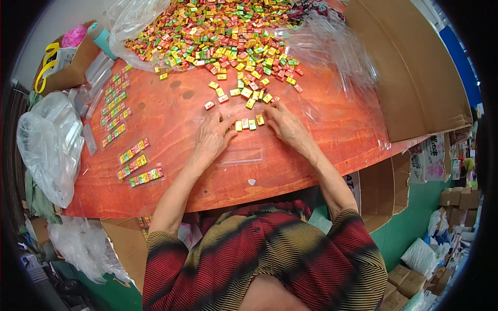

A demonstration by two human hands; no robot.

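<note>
My left hand (211,136) and my right hand (287,125) rest palm-down on a reddish wooden table (290,166), fingers spread. Between their fingertips lies a short row of small square wrapped candies (248,123), yellow, red and green. Both hands touch the ends of that row; neither grips anything. A clear flat plastic sleeve (239,155) lies on the table just below the hands. Loose candies (244,92) are scattered beyond the fingers, and a big heap of candies (218,28) fills the far side on clear plastic.
Filled clear sleeves of candies (139,167) lie in rows at left, more (115,106) further back. A clear plastic bag (49,142) sits at the left edge, a cardboard box (67,65) behind it. Large cardboard sheet (415,78) at right. Crumpled clear film (337,52) beside the heap.
</note>
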